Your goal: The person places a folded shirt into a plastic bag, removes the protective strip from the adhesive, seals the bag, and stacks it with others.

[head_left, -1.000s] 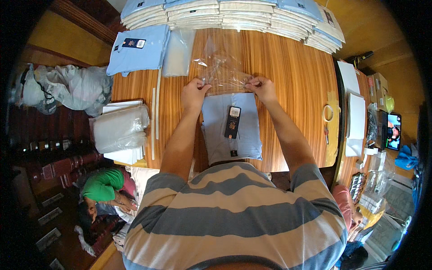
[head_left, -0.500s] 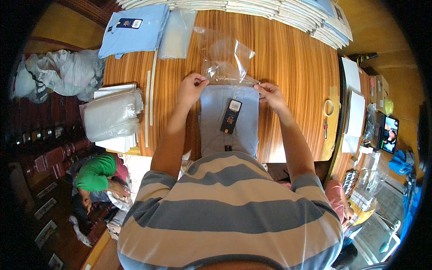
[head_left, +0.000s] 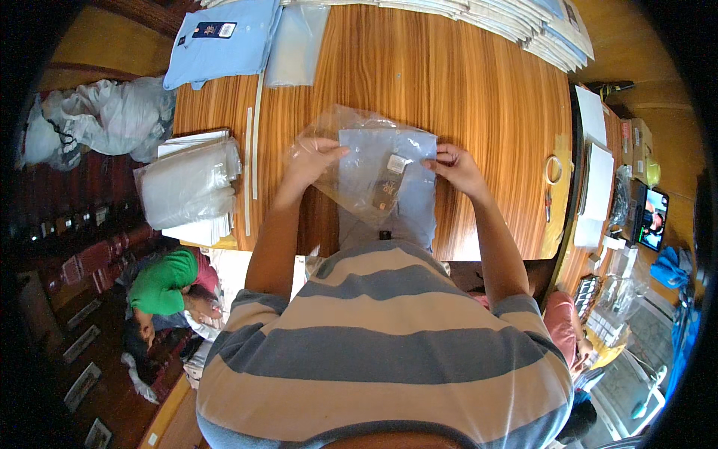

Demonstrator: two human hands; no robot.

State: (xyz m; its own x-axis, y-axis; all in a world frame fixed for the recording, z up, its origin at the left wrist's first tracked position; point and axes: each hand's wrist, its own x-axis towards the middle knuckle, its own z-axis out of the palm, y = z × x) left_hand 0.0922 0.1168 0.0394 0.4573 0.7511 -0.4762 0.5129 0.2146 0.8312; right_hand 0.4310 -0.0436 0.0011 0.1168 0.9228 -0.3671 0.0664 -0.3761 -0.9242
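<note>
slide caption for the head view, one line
Left hand and right hand near the far corners of a folded blue shirt, partly covered by a clear plastic bag, on a brown table.

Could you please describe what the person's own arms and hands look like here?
The left hand and right hand are ungloved, and no watch or bracelet shows at either wrist. The forearms are uncovered. The short sleeves belong to a shirt with broad grey-blue and tan stripes; a grey-blue band runs along each sleeve's hem.
</note>
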